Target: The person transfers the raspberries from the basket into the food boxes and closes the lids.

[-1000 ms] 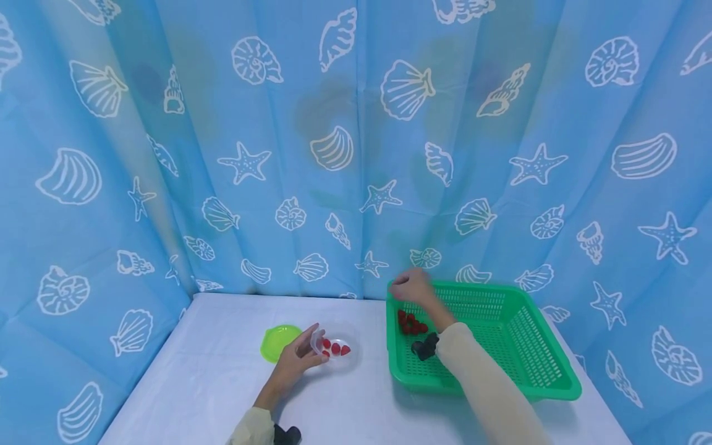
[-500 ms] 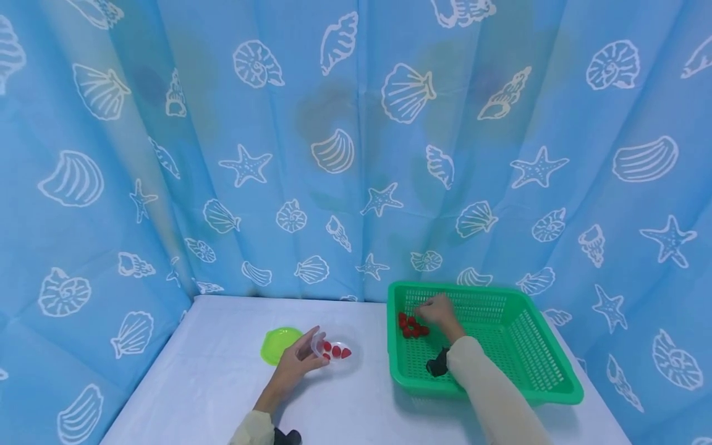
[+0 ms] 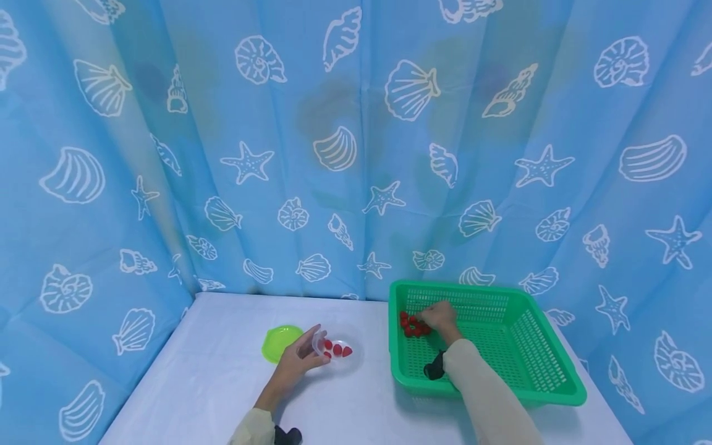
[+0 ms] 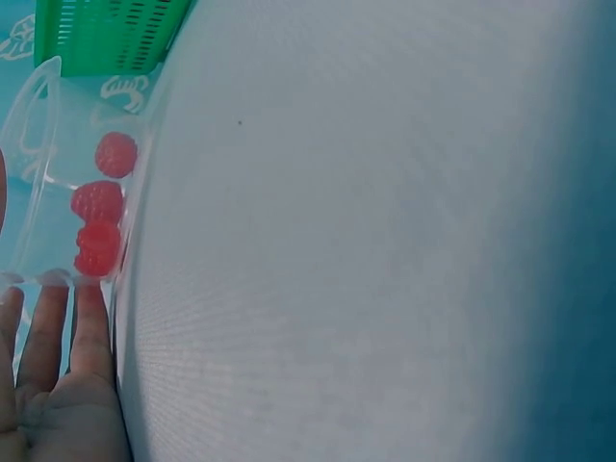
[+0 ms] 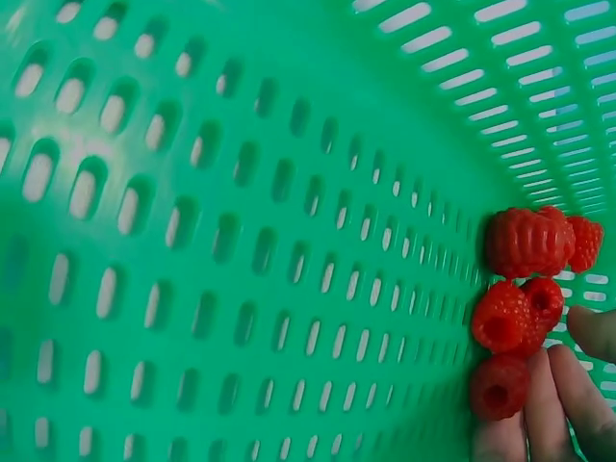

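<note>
In the head view my left hand holds a clear plastic container from its left side, thumb and fingers round it. Several red raspberries lie inside. My right hand reaches down into the green basket, beside a cluster of raspberries in its left part. Seen from the right wrist, straight fingers touch or nearly touch the lowest raspberry, and the thumb stands apart on the right. No raspberry is plainly pinched.
A lime-green lid lies on the white tablecloth, left of the container. The basket's raised, slotted walls surround the right hand. Behind the table hangs a blue curtain with white shell prints.
My right hand has come from above the basket's back left rim down to the raspberries inside. The left hand and the container have stayed in place.
</note>
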Tool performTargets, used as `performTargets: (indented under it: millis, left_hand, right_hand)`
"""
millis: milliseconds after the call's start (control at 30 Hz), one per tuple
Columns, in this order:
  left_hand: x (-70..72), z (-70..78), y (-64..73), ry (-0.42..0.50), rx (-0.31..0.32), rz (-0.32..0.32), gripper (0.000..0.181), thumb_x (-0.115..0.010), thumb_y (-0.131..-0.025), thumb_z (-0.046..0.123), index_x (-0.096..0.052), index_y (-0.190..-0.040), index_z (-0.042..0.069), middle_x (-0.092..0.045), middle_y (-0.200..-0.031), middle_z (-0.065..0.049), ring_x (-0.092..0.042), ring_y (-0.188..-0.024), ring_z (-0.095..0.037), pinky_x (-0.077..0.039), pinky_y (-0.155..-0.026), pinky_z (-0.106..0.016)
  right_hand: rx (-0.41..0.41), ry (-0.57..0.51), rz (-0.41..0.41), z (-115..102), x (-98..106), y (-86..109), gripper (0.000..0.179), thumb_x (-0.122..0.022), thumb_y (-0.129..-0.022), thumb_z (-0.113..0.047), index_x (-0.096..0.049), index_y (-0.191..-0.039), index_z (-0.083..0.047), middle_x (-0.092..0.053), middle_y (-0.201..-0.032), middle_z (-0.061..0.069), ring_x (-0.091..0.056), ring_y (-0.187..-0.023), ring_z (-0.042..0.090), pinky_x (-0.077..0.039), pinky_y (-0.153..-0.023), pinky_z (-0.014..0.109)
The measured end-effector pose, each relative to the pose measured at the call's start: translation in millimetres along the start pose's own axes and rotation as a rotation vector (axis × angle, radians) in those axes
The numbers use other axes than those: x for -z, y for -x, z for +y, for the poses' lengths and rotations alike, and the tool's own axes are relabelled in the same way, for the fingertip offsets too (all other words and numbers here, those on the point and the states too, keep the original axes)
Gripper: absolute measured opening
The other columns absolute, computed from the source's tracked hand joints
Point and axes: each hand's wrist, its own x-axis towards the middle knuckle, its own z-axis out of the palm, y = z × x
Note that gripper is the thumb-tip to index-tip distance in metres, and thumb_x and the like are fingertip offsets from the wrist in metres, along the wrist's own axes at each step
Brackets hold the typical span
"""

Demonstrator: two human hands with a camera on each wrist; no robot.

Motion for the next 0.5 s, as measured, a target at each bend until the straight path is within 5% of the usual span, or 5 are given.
performTargets:
  millis: [167,500]
  left_hand:
    - [1.2,-17.7,-7.7,-0.015,-0.016,0.015,0.077,-0.075,-0.087,0.022,-0.035,-0.152,0.013,-0.048,-0.146,-0.009,-0.037,-0.138,-0.035,-0.041,-0.104,-0.047]
    - [2.5,-23.7,-10.4,-0.017,-0.013,0.008,0.079,-0.077,-0.084,0.03,-0.037,-0.152,0.019,-0.049,-0.146,-0.004,-0.038,-0.138,-0.032,-0.042,-0.104,-0.044]
  right_hand:
    - [-0.036,-0.038,0.024,-3.7,-2.6,2.4,0.045,-0.077,-0.079,-0.024,-0.049,-0.045,-0.014,-0.046,-0.044,0.0,-0.04,-0.045,0.016,-0.039,-0.052,0.028]
    - [-0.069,-0.033,0.05,-11.9,-3.8,9.6,0.047,-0.08,-0.076,-0.024,-0.047,-0.045,-0.015,-0.057,-0.051,0.004,-0.05,-0.057,0.017,-0.042,-0.057,0.027]
